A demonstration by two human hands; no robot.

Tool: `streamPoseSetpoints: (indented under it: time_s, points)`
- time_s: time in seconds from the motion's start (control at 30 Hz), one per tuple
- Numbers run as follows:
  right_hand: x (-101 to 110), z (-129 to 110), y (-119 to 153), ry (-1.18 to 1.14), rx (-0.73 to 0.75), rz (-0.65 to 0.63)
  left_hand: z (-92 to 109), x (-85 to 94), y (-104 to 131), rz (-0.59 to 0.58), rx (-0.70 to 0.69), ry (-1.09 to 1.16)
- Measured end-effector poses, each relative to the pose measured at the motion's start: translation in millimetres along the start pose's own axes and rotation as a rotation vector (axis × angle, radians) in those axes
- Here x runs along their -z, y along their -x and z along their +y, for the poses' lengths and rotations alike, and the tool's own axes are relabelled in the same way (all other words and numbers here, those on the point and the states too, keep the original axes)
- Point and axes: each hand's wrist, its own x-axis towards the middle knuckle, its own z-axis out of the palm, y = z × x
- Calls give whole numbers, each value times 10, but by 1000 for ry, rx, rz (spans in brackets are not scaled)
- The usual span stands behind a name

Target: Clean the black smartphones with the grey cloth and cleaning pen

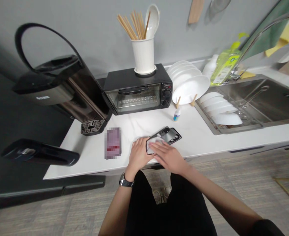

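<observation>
A flat black object (175, 139) with a silver-grey panel and several round dark spots lies slanted near the front edge of the white counter. I cannot make out for sure what it is. My left hand (138, 151) is closed on its near left end, and a watch sits on that wrist. On the same end, my right hand (167, 154) presses a thin white wipe (154, 143) down with its fingers nearly straight. Both hands partly cover the object. Just behind it stands a small white bottle (177, 114) with a blue label.
A pixelated purple rectangle (113, 143) lies to the left, near a dark bottle (43, 153) and a tall drink machine (68, 85). Behind are a toaster oven (138, 96), a utensil holder (144, 55) and racked plates (190, 87). A sink (277, 98) with bowls is at right.
</observation>
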Motion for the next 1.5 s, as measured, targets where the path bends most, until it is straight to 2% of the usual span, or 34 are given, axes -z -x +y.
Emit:
streamPoseSetpoints:
  time_s: [0.1,0.17,0.2,0.33,0.4,0.5,0.57,0.7,0.77,0.83,0.9,0.97,1.0,1.1,1.17,1.23,1.33,1.4,1.5]
  points:
    - [127,314,68,121,-182,80,17,0,0,27,0,32]
    - [104,304,45,154,-241,121,15,-1,-3,33,3,39]
    - [62,224,22,140,-218,117,11,-3,-3,29,2,35]
    - [-84,-118,-31,14,23,35,-5,-13,8,-1,10,-31]
    - [-54,-55,-8,14,25,40,-5,-18,10,9,8,-25]
    - [35,194,31,96,-124,104,0,-24,-2,37,-10,30]
    - [30,223,20,124,-171,129,-5,-24,-13,39,-14,46]
    - [-103,-56,-51,12,31,44,-28,-16,-17,7,-12,18]
    - [-108,-72,-66,-14,92,6,-29,-8,-14,3,-16,17]
    - [-51,72,-61,26,21,32,-22,0,-15,11,-15,33]
    - [12,249,-53,96,-133,110,-13,4,-22,22,-5,45]
    - [21,296,-59,133,-228,169,-11,1,-27,24,-5,50]
    - [-1,252,-67,122,-210,166,-13,-3,-27,19,-7,48]
    - [-93,-2,-90,15,14,68,-22,-24,-18,3,8,15]
    - [-102,-67,-75,-23,108,21,-23,-37,-8,2,15,-2]
    - [-49,53,-28,9,48,49,-23,-45,-3,13,10,15]
    - [61,407,68,80,-178,170,-45,-35,-4,20,1,70]
    - [97,579,116,72,-275,223,-80,-18,-4,12,-2,122]
    - [96,639,143,-22,-349,278,-135,3,6,-4,-7,266]
